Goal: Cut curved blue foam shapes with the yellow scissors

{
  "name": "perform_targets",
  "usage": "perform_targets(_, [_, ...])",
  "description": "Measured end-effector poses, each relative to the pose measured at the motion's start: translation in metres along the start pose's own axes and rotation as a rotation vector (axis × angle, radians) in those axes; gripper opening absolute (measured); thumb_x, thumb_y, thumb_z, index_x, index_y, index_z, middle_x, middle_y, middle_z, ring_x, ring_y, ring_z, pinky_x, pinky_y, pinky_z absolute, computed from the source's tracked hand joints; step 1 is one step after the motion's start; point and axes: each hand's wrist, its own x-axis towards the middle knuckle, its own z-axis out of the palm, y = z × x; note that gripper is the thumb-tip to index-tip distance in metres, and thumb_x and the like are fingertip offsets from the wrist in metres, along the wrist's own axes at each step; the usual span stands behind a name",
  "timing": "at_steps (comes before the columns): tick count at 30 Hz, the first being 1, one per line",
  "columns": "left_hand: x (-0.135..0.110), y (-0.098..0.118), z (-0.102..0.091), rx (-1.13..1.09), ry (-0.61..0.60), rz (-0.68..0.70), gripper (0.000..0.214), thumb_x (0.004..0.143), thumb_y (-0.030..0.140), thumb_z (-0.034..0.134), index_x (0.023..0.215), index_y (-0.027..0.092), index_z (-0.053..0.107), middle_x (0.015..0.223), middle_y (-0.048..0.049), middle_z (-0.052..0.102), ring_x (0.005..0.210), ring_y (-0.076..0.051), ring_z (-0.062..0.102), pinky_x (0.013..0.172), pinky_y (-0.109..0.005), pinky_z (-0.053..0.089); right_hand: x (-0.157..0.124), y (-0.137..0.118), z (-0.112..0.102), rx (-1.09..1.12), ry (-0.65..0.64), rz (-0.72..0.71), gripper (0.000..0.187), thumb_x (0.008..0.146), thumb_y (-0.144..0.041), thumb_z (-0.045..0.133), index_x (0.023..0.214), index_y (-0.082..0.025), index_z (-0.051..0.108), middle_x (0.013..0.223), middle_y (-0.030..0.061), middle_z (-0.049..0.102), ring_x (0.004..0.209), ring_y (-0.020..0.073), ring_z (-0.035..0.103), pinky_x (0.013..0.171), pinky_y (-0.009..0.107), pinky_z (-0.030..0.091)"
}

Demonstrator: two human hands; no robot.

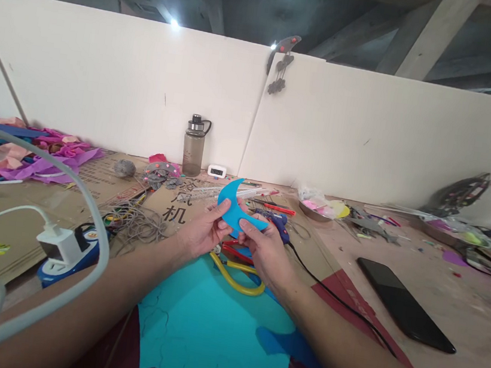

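A blue crescent-shaped cut-out (pixel 234 204) is held up above the table between both hands. My left hand (pixel 203 233) pinches its lower left edge with thumb and fingers closed on it. My right hand (pixel 264 250) pinches its right tip, thumb on top. Under the hands lie yellow-handled scissors (pixel 237 279) and a large turquoise sheet (pixel 217 331). A blue glue gun (pixel 279 224) lies just behind my right hand, its black cord running off to the right.
A black phone (pixel 406 305) lies at the right. A grey water bottle (pixel 194 146) and small timer (pixel 217 171) stand by the white partition. Purple and pink scraps (pixel 41 154) pile at the left. A white charger (pixel 61 243) and cables sit front left.
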Motion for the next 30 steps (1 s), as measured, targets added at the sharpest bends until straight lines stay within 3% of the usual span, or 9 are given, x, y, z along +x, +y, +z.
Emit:
perform_targets(5, [-0.003,0.010,-0.001,0.041,-0.172,-0.001,0.036,0.068,0.035,0.087,0.092,0.012,0.072,0.068,-0.0001,0.063,0.055,-0.005,0.049,0.060,-0.019,0.051,0.000,-0.006,0.003,0.163,-0.096,0.098,0.029,0.069,-0.040,0.084,0.069,-0.020,0.063,0.064,-0.0031,0.057,0.060,0.0117,0.047,0.062,0.027,0.040])
perform_targets(7, [-0.002,0.011,-0.002,0.081,-0.180,0.003,0.037,0.070,0.033,0.086,0.097,0.013,0.073,0.076,-0.0025,0.067,0.056,-0.006,0.051,0.061,-0.021,0.052,0.000,-0.006,0.003,0.186,-0.095,0.114,0.029,0.067,-0.039,0.086,0.070,-0.020,0.064,0.065,-0.0032,0.057,0.059,0.0113,0.046,0.061,0.027,0.040])
perform_targets(13, [0.000,0.009,-0.006,0.140,-0.199,0.029,0.043,0.074,0.041,0.081,0.106,0.013,0.073,0.074,-0.0042,0.068,0.063,-0.013,0.059,0.067,-0.029,0.054,0.001,-0.002,0.002,0.194,-0.087,0.148,0.029,0.066,-0.041,0.086,0.074,-0.020,0.067,0.067,-0.0021,0.057,0.059,0.0115,0.045,0.058,0.027,0.040])
perform_targets(19, [0.001,0.010,-0.006,0.115,-0.165,0.060,0.032,0.074,0.036,0.082,0.094,0.013,0.073,0.068,-0.0026,0.066,0.063,-0.013,0.062,0.069,-0.027,0.054,0.004,0.002,0.000,0.182,-0.058,0.186,0.034,0.066,-0.046,0.086,0.075,-0.021,0.065,0.067,-0.0016,0.057,0.059,0.0122,0.048,0.057,0.026,0.042])
perform_targets(24, [0.004,0.010,-0.008,0.065,-0.116,0.086,0.022,0.074,0.030,0.083,0.076,0.013,0.070,0.073,-0.0035,0.069,0.062,-0.009,0.060,0.064,-0.022,0.051,0.010,0.003,-0.010,-0.045,0.144,0.028,0.045,0.067,-0.054,0.083,0.094,-0.024,0.063,0.092,0.0002,0.063,0.079,0.0161,0.057,0.067,0.029,0.047])
perform_targets(27, [0.004,0.010,-0.009,0.082,-0.138,0.081,0.024,0.074,0.032,0.083,0.086,0.013,0.074,0.081,-0.0050,0.072,0.065,-0.010,0.062,0.066,-0.022,0.052,0.011,0.002,-0.016,-0.305,0.239,-0.150,0.048,0.071,-0.053,0.080,0.104,-0.024,0.063,0.110,0.0046,0.062,0.098,0.0206,0.056,0.082,0.033,0.049])
perform_targets(30, [0.003,0.010,-0.008,0.143,-0.137,0.109,0.033,0.074,0.035,0.083,0.100,0.015,0.076,0.099,-0.0082,0.075,0.080,-0.013,0.066,0.073,-0.024,0.053,0.008,0.002,-0.018,-0.393,0.183,-0.224,0.047,0.075,-0.051,0.077,0.112,-0.027,0.062,0.124,0.0075,0.060,0.112,0.0244,0.052,0.086,0.036,0.049])
